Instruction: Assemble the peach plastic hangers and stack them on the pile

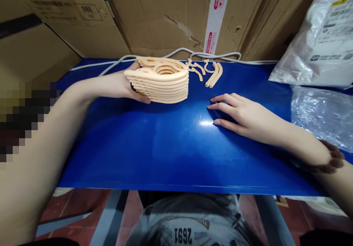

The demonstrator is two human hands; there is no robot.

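Observation:
A stack of several cream-coloured folding clothes hangers stands near the back of the blue table. My left hand grips its left end, with the thumb at the lower front edge; the fingers behind are mostly hidden. Just right of the stack lie a loose hanger with its arms spread and another folded hanger with its hook up. My right hand is empty over the middle right of the table, fingers apart, in front of those loose hangers.
Cardboard boxes form a wall behind the blue table. A white cable runs along the back edge. A labelled plastic package and a clear plastic bag lie at the right.

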